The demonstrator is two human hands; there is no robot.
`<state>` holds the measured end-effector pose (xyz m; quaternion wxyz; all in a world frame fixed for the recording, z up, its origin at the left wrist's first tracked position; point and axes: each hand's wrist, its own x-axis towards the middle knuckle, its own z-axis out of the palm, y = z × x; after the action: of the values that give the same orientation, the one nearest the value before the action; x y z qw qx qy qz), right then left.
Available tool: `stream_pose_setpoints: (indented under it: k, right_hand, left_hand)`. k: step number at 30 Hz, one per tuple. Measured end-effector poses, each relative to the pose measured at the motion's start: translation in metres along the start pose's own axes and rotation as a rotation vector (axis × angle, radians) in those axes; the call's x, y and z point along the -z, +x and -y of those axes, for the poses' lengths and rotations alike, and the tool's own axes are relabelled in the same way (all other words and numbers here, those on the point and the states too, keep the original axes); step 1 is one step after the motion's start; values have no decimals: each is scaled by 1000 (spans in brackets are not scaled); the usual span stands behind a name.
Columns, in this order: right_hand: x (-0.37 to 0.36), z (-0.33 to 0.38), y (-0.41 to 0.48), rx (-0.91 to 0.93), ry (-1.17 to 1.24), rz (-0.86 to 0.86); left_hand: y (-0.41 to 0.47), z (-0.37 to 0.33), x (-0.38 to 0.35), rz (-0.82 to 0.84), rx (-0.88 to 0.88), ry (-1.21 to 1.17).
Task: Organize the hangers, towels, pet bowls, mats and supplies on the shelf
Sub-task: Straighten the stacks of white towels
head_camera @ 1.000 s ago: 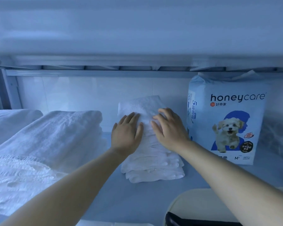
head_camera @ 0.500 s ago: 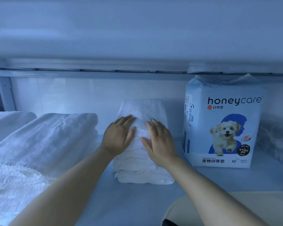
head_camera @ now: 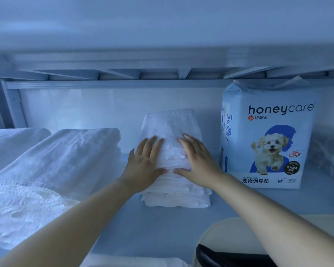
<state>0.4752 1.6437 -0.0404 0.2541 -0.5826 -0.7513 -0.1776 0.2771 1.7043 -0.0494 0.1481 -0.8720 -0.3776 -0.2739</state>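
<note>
A small stack of folded white towels (head_camera: 171,124) lies in the middle of the blue shelf (head_camera: 162,228). My left hand (head_camera: 146,160) rests flat on the stack's left side, fingers straight. My right hand (head_camera: 198,160) lies flat on its right side, thumb along the front fold. To the left sits a bigger pile of folded white towels (head_camera: 52,166) with a fringed edge. A pack of honeycare pet training pads (head_camera: 268,135) stands upright just right of the small stack.
The upper shelf's metal frame (head_camera: 162,76) runs low overhead. A white folded item (head_camera: 14,139) lies at the far left. A pale round object (head_camera: 239,234) with a black part sits at the lower right, and crinkled plastic (head_camera: 326,151) lies behind the pad pack.
Both hands slid a little toward the front of the small towel stack and lie flatter on it. The stack looks squarer to the shelf. The camera shifted slightly.
</note>
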Motion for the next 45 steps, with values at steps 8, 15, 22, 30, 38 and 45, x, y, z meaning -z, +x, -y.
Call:
stream_pose_setpoints:
  k: [8,15,22,30,38,45]
  right_hand:
    - [2,20,5,-92,-79,-20]
    - [29,11,-22,-71,-14,81]
    - [59,9,-67,-93,150,111]
    - [88,6,-94,-20,64,211]
    - [135,0,-136,-100,89,183]
    - [175,1,-193,-221,196,42]
  left_hand:
    - [11,-8,12,162,154,72]
    - [0,-24,27,163,182,81]
    - [-35,-49,46,177,239,95]
    - [-51,-104,67,127,232,11]
    - [-47,-154,80,148,183,-142]
    - [-51,-190,101,77,94,-372]
